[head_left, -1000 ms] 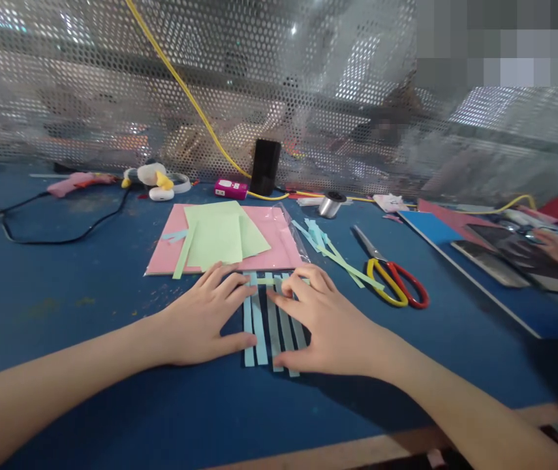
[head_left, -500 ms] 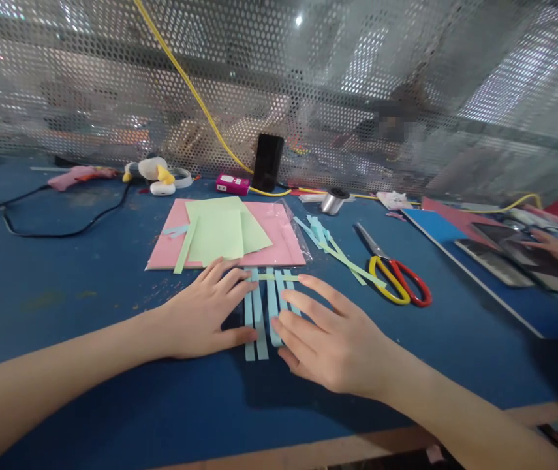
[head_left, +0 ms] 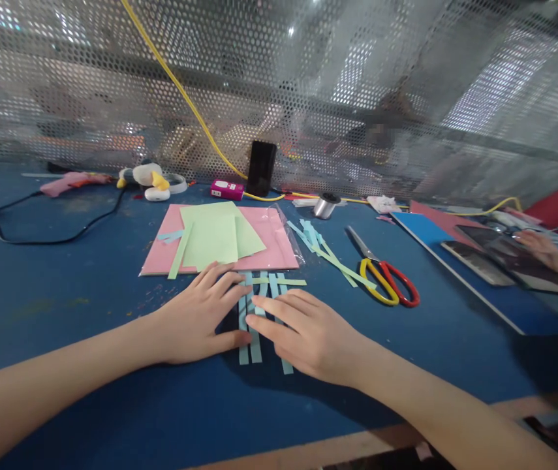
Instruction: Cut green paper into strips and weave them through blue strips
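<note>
Pale-blue paper strips (head_left: pixel 243 352) | left hand (head_left: pixel 193 318) open flat, touching them, apparently steadying | right hand (head_left: pixel 305 336) open across them, nothing gripped

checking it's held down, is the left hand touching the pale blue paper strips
Touching. The head view shows the left hand with its thumb lying over the edge of the pale blue paper strips.

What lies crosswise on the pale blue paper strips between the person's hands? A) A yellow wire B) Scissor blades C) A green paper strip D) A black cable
C: a green paper strip runs across the pale blue strips, between the left hand and right hand.
</note>
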Motion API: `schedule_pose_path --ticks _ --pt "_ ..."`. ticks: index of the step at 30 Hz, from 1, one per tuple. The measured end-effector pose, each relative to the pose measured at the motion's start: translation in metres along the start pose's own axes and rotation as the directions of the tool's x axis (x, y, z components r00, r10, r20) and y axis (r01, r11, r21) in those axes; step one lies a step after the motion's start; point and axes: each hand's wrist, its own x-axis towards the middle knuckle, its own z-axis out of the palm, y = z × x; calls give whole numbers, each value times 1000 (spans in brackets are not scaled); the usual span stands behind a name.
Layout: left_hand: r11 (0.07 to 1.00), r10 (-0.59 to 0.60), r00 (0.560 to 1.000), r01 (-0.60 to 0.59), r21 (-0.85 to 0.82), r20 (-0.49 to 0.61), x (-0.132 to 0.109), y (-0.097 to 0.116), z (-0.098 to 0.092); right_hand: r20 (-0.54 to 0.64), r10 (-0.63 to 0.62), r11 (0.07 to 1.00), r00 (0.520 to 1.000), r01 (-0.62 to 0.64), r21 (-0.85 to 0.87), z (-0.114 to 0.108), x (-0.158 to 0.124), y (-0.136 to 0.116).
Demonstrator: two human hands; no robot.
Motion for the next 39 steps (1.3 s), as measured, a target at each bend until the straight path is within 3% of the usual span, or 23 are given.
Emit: schedule_pose_path --ticks 6,10,13,17,23,29,36,39 --pt "1000 -17 1000 17 -17 -1 1 2 -8 41 123 931 992 -130 342 -1 -2 -5" --pt "999 -28 999 30 30 -46 19 -3 -20 101 165 858 981 -194 475 -4 -6 -5" --pt "989 -45 997 53 141 -64 40 -10 -28 117 164 890 980 -198 412 -4 -8 -2" --pt "952 -76 997 63 299 30 56 -24 -32 62 95 964 994 -107 244 2 -11 7" --pt "893 89 991 -125 432 103 56 -44 -30 -36 18 999 999 -17 31 8 -11 12" --pt "770 170 978 -210 603 124 57 -45 -22 -71 70 997 995 -71 -5 9 -8 8" --pt "738 269 962 -239 631 49 55 -51 -14 -85 70 997 994 -68 25 15 -5 8" --pt "768 288 958 -229 598 -3 53 -55 -10 -85 74 997 994 -71 39 18 -4 7"
